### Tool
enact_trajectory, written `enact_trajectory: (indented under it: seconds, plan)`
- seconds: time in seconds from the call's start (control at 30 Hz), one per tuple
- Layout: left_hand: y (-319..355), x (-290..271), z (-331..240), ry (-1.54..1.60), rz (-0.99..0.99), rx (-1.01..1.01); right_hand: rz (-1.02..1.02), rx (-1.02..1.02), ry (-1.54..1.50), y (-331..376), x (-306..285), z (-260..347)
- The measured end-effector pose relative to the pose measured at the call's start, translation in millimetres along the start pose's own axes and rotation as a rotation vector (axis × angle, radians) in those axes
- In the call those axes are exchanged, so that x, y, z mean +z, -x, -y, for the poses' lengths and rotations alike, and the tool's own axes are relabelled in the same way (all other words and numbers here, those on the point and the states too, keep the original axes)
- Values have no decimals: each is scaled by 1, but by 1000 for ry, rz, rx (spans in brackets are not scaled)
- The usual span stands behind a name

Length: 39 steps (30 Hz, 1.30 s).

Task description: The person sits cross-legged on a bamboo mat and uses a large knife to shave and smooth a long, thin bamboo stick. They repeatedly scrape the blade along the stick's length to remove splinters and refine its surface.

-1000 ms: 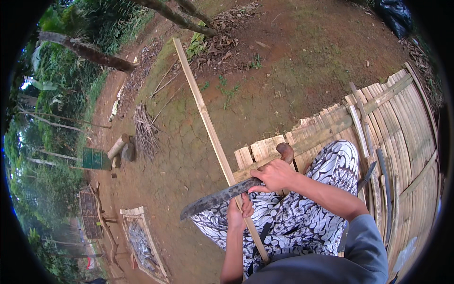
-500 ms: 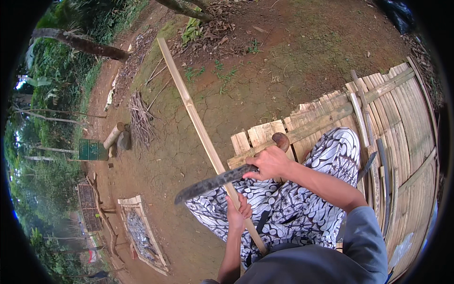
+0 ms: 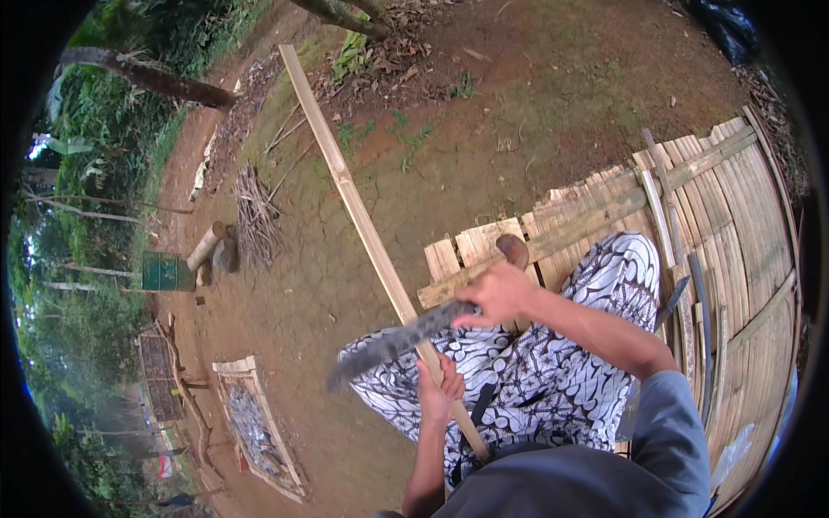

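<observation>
A long pale strip of split bamboo (image 3: 366,234) runs from my waist up and away to the far left. My left hand (image 3: 439,387) is closed around its near part, just below the blade. In my right hand (image 3: 503,296) is the handle of a machete, its curved brown butt sticking out beyond my fist. The dark, mottled machete (image 3: 384,350) lies across the bamboo strip, its tip pointing left. The blade is slightly smeared by motion, so I cannot tell whether its edge bites into the strip. My patterned trousers are beneath both hands.
A slatted bamboo platform (image 3: 743,216) extends to the right, with loose strips and a second dark blade (image 3: 673,300) on it. Bare earth lies ahead. Further left are a stick bundle (image 3: 256,211), a green drum (image 3: 167,272) and a framed tray (image 3: 296,483).
The bamboo strip's far end has shifted up and slightly left. My right hand and the machete have moved slightly right, with the blade's tip lower. My left hand keeps its grip.
</observation>
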State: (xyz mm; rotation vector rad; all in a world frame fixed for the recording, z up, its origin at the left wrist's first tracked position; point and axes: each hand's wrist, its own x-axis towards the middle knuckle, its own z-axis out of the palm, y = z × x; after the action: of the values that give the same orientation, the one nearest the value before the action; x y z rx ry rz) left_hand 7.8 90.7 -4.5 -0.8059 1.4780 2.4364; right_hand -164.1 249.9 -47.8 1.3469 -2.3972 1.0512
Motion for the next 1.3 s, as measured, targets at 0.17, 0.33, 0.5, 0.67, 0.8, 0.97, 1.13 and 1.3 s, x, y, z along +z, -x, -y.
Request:
enact_trajectory:
  seconds: [0.17, 0.33, 0.5, 0.67, 0.8, 0.97, 1.13, 1.3]
  plan:
    - [2, 5, 0, 6, 9, -14, -34, -8, -18, -3, -2, -5]
    - [7, 8, -2, -34, 12, 9, 52, -42, -5, 2, -3, 0]
    - [8, 11, 1, -29, 1, -5, -62, 50, -6, -5, -8, -14]
    - [9, 17, -1, -53, 17, 11, -41, -60, -63, 1, -13, -5]
    - [6, 20, -2, -75, 21, -4, -116, 20, 12, -1, -14, -14]
    - [5, 15, 1, -63, 43, -7, -35, 78, -125, 5, -11, -8]
    - [-5, 11, 2, -96, -6, -27, 28, -55, -38, 7, -11, 2]
    - [10, -8, 19, -32, 43, -94, 90, 28, -4, 5, -8, -2]
